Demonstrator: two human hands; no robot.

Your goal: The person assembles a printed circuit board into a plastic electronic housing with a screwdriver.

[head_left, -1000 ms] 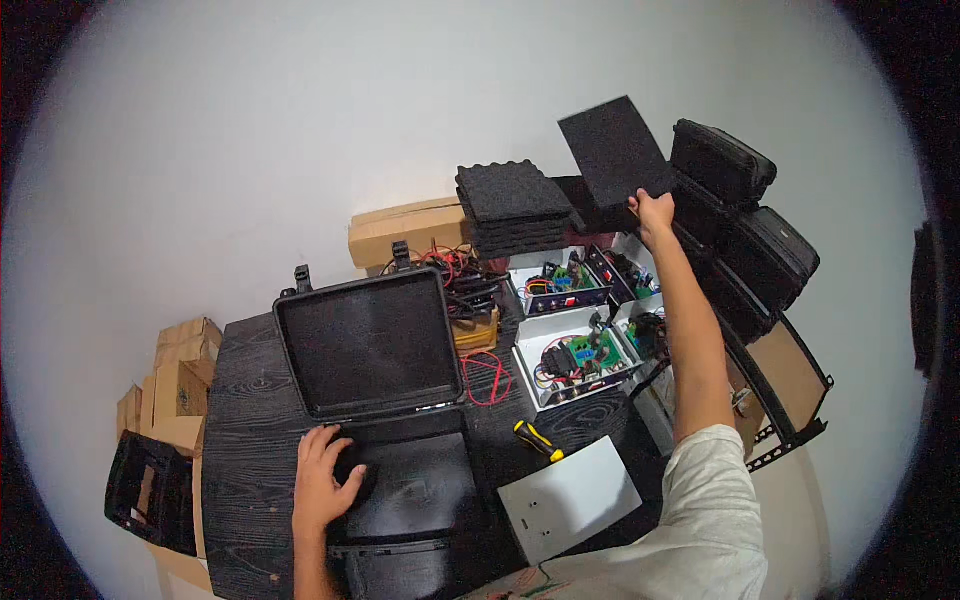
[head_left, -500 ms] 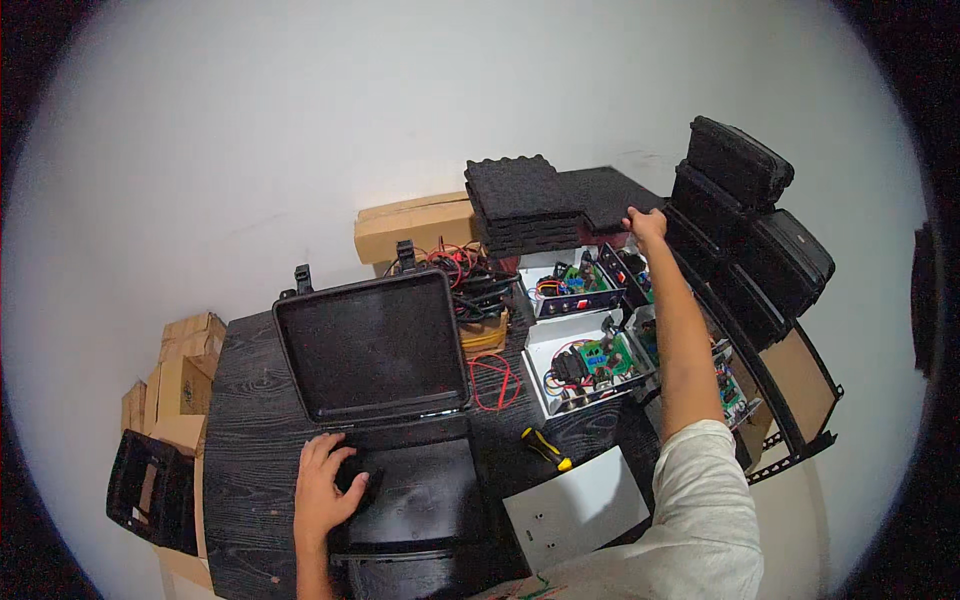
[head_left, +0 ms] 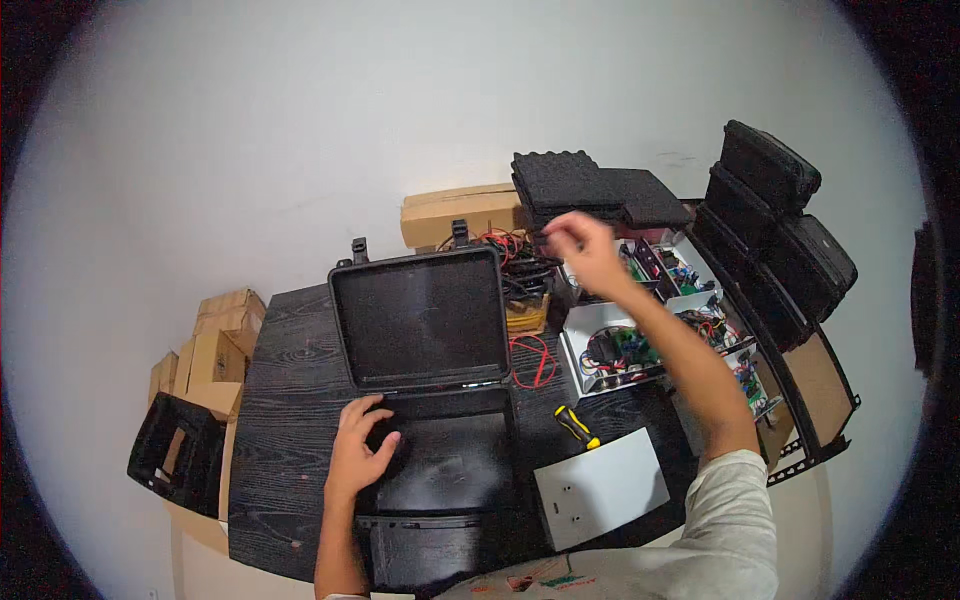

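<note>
Left fingers [head_left: 362,407] loosely apart at black case [head_left: 420,320], right fingers [head_left: 568,226] half-curled.

No writing can be read, for the red and green print [head_left: 562,581] on the grey shirt [head_left: 690,570], below the left hand [head_left: 362,447] and off to its right, and well below the right hand [head_left: 588,252], shows only as blurred strokes, too small to make out.
</note>
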